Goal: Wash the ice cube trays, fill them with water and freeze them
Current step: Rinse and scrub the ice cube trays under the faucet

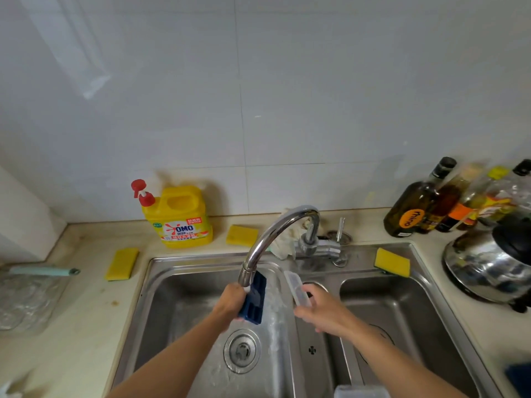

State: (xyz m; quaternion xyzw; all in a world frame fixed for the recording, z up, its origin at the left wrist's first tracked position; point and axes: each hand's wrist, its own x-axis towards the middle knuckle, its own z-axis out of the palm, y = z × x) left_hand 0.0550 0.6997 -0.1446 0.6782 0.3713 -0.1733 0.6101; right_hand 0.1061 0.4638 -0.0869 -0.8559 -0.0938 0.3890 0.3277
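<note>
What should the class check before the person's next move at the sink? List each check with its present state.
1. The left hand grips the blue ice cube tray: ok.
2. That tray sits under the faucet with water running: ok.
3. The right hand holds the translucent tray over the sink: ok.
4. The drain is free of objects: ok.
5. The blue tray is rinsed clean: cannot tell.
6. A yellow sponge lies on the sink rim: ok.
</note>
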